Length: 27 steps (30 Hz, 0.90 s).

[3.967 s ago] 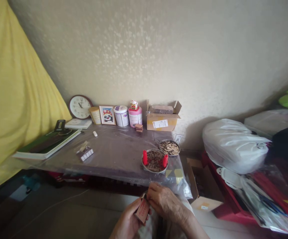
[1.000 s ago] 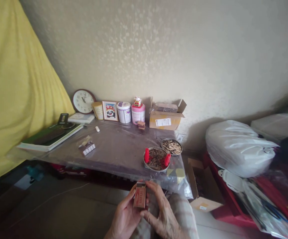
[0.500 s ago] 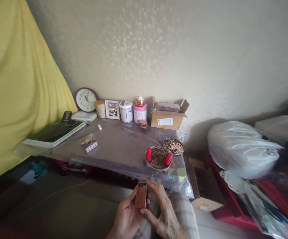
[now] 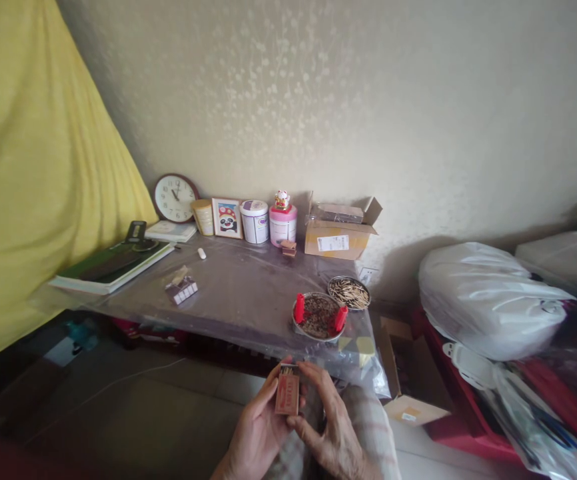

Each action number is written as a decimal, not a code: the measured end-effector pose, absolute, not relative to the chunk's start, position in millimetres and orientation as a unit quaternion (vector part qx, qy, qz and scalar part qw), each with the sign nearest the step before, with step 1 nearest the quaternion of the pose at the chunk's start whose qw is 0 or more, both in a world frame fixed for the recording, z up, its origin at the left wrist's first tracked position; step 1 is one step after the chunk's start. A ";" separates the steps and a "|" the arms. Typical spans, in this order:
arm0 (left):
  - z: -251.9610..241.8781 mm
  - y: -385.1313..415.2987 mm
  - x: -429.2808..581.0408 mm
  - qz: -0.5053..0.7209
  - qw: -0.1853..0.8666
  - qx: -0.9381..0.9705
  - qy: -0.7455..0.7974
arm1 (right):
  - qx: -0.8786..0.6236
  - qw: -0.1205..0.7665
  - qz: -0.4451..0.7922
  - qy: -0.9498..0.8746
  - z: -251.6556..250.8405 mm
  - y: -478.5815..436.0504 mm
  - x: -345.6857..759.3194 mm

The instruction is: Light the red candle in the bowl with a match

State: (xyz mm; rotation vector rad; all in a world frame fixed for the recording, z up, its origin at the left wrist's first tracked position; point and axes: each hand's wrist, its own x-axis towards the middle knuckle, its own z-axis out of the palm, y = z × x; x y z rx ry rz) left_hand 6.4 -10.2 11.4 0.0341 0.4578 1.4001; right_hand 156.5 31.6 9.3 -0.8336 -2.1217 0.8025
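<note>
Fingers of both hands close around a small red matchbox (image 4: 287, 393), held upright low in the view, just in front of the near edge of the plastic-covered table (image 4: 238, 293). The left hand (image 4: 258, 433) cradles it from the left and below, its fingertips pressed along the box's left edge; the right hand (image 4: 331, 427) curls in from the right, thumb low on the box's right side and fingers wrapped over the top right corner. So the box sits between the two hands — neither is nearer, both touch it. Its long axis runs up and away from the person, and the far end shows a sliver of the inner tray pushed out. Beyond that end, near but apart, stands a metal dish with two red candles (image 4: 318, 315), and behind it a dish of matchsticks (image 4: 349, 292).
</note>
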 end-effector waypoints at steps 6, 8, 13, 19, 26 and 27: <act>10.7 -11.4 7.8 0.641 0.739 0.021 0.205 | -0.325 0.357 0.322 -0.814 8.8 30.8 158.4; 10.1 -12.0 7.7 0.640 0.741 0.024 0.202 | -0.327 0.358 0.319 -0.814 8.0 30.7 158.7; 8.9 -13.0 6.2 0.637 0.742 0.028 0.208 | -0.326 0.364 0.310 -0.815 8.6 29.0 158.2; 7.8 -11.4 6.2 0.640 0.735 0.029 0.222 | -0.326 0.364 0.293 -0.822 15.2 28.5 156.7; 9.2 -5.8 7.2 0.633 0.745 0.054 0.203 | -0.316 0.374 0.191 -0.851 2.7 32.8 159.9; 9.6 -5.4 7.2 0.632 0.747 0.059 0.198 | -0.310 0.376 0.179 -0.854 1.4 33.7 160.0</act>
